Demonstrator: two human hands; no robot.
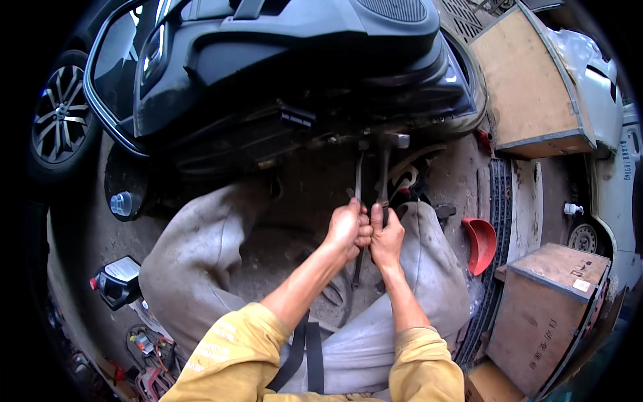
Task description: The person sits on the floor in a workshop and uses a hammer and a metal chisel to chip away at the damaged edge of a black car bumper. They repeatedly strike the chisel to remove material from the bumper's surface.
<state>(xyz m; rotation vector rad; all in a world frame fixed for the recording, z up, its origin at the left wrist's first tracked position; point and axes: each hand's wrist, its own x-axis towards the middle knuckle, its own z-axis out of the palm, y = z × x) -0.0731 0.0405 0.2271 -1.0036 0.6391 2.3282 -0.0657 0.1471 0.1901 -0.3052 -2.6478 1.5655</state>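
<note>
Both of my hands are closed side by side, near the middle, between my spread knees. My right hand (386, 236) grips the handle of a hammer (385, 164), its metal head up by the lower edge of a dark car door (268, 60). In my left hand (346, 229) is a long metal bar (358, 175); its upper end reaches toward the same door edge and its lower end shows below my fist. The exact kind of bar is unclear. The door, inner trim and speaker grille showing, stands in front of me. Shadow hides much of its underside.
To the left are a wheel (61, 107), a clear plastic cup (121, 203) and a black jug (117, 283). On the right lie a red curved tray (479, 245), a black slotted strip (499, 201) and wooden crates (536, 87). A white vehicle (626, 194) stands beyond.
</note>
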